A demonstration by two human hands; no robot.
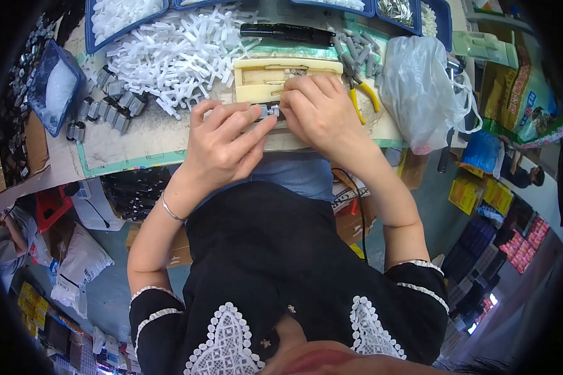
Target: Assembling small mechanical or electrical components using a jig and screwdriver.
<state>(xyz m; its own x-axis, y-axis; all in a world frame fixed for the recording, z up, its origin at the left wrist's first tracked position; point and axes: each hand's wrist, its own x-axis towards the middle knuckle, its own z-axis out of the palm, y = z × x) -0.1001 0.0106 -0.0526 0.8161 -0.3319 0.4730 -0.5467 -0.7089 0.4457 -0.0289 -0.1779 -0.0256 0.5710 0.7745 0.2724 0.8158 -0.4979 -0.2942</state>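
Left hand (pixel 222 140) pinches small grey part (pixel 264 111) near desk's (pixel 131 144) front edge, just before cream fixture (pixel 253 94); right hand (pixel 319 112) curled at part's right end, grip hidden.

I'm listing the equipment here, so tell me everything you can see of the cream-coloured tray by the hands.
The cream-coloured tray is a shallow rectangle, apparently plastic, with a raised rim around a recessed, smudged upper section and a flat band below. It seems to lie flat on the worktable, long side running left to right, between the heap of white pieces and the yellow-handled pliers. The right hand hides its lower right part; whether they touch, I can't tell.
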